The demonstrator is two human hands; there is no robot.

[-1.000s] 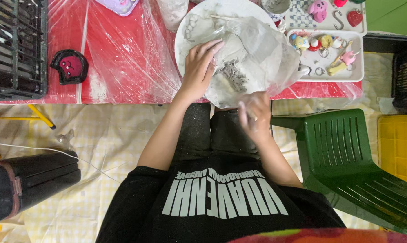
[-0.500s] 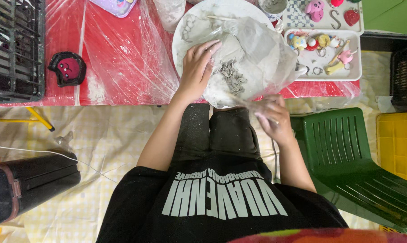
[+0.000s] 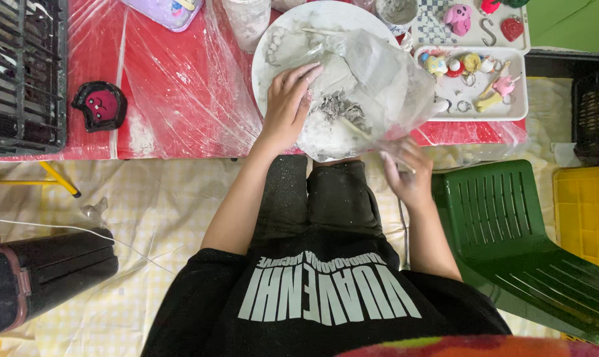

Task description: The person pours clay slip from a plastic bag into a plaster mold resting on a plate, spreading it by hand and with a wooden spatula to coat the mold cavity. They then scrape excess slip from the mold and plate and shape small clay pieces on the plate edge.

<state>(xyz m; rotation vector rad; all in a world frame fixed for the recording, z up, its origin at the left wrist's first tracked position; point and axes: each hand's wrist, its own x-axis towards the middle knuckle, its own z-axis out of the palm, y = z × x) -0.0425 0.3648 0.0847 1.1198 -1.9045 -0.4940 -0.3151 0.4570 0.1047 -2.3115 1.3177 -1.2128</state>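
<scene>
Black fabric of the person's shirt (image 3: 312, 311) fills the near edge of the view, with a green plastic chair (image 3: 511, 231) to the right and a dark case (image 3: 41, 271) on the checked floor cloth (image 3: 160, 205) to the left.

Right hand (image 3: 405, 175): positioned below the table edge, fingers pinched closed on the lower rim of the clear plastic bag (image 3: 385, 86). The bag drapes over the right half of the white round plate (image 3: 279, 39) and hangs past the table edge toward this hand.

Left hand (image 3: 289, 106): laid flat, palm down, fingers extended and slightly spread. It grips nothing; it presses on the grey-white clay mass (image 3: 332, 109) lying on the plate, partly under the bag.

Recommended technique, judged from this position:
1. Hold the pinch on the bag rim firm, so the film stays taut and does not fold into the wet material.
2. Keep the flat hand centred on the plate, so the plate does not tip at the table edge.
3. Apply pressure downward, not sideways; the red table cover (image 3: 173, 99) is sheeted in plastic and probably slippery.

Farther back: a white tray (image 3: 521, 109) of small painted figures sits just beside the plate on the right. A black moulded piece with a red face (image 3: 99, 106) lies well apart on the left, near a black crate (image 3: 21, 73).
</scene>
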